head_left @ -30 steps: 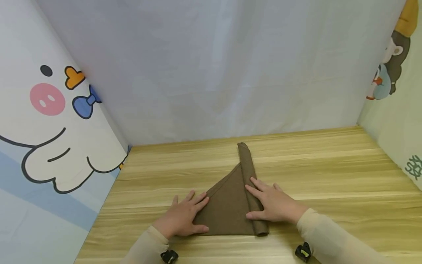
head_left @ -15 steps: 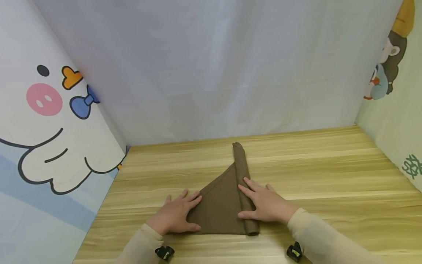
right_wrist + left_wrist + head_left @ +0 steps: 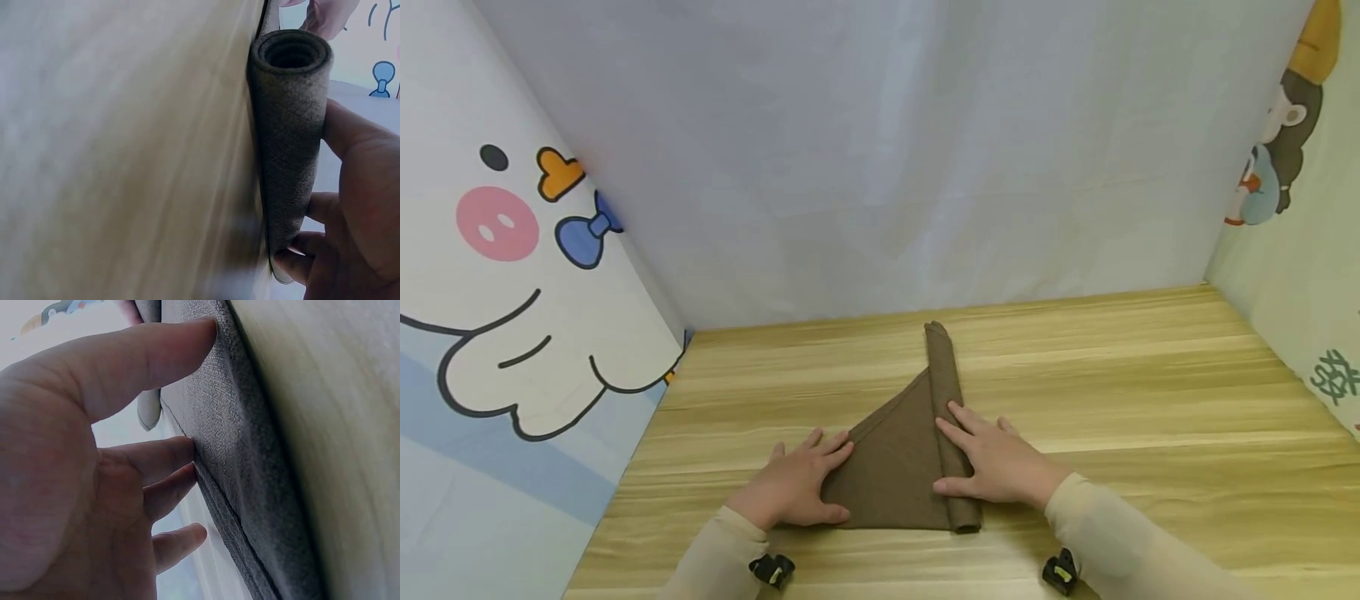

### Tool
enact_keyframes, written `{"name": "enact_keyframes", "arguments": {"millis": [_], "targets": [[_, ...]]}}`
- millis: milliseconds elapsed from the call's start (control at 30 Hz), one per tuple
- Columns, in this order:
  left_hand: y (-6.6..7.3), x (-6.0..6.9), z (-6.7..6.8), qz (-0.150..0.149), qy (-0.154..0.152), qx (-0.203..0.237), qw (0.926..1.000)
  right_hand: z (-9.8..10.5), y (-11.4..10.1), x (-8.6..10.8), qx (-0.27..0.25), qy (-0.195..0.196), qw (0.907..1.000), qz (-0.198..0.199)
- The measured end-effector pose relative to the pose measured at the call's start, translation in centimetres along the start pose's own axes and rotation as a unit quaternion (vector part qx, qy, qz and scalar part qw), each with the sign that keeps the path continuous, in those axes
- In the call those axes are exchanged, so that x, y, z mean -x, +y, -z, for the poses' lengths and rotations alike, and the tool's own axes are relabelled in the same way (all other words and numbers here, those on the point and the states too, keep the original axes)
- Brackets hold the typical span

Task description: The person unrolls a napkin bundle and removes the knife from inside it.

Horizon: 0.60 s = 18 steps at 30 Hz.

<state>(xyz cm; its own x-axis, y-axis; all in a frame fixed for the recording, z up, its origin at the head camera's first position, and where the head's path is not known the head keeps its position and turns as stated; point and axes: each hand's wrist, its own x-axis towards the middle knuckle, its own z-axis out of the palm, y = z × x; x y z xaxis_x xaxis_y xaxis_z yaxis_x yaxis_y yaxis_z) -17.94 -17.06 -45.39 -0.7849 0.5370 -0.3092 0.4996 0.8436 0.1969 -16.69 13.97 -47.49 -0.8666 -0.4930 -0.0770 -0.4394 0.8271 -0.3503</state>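
A brown cloth (image 3: pixel 891 467) lies on the wooden table, its right side wound into a narrow roll (image 3: pixel 946 383) that points away from me. My left hand (image 3: pixel 797 483) rests spread on the cloth's left part, thumb and fingertips touching it, as the left wrist view also shows on the cloth (image 3: pixel 215 394). My right hand (image 3: pixel 1003 462) lies over the roll with fingers extended and thumb at its left edge. In the right wrist view the roll (image 3: pixel 290 125) shows a spiral end, and the fingers of my right hand (image 3: pixel 350 200) touch its side.
The wooden table (image 3: pixel 1112 358) extends around the cloth. A pale curtain (image 3: pixel 880 167) hangs behind it, a cartoon-printed sheet (image 3: pixel 572 358) stands at the left and a pale green printed panel (image 3: pixel 1285 292) at the right. A black wrist device (image 3: pixel 1060 572) sits below my right sleeve.
In the head view the cloth, both hands and the surroundings all sit slightly further left than before. The hands hold the same pose on the cloth, and the roll looks the same.
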Motion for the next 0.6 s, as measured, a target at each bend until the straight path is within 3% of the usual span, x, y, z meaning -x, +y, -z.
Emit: {"name": "enact_keyframes", "arguments": {"millis": [600], "targets": [[-0.9, 1.4, -0.2, 0.011, -0.001, 0.015, 0.9998, -0.5, -1.1, -0.6, -0.001, -0.003, 1.0, 0.007]]}}
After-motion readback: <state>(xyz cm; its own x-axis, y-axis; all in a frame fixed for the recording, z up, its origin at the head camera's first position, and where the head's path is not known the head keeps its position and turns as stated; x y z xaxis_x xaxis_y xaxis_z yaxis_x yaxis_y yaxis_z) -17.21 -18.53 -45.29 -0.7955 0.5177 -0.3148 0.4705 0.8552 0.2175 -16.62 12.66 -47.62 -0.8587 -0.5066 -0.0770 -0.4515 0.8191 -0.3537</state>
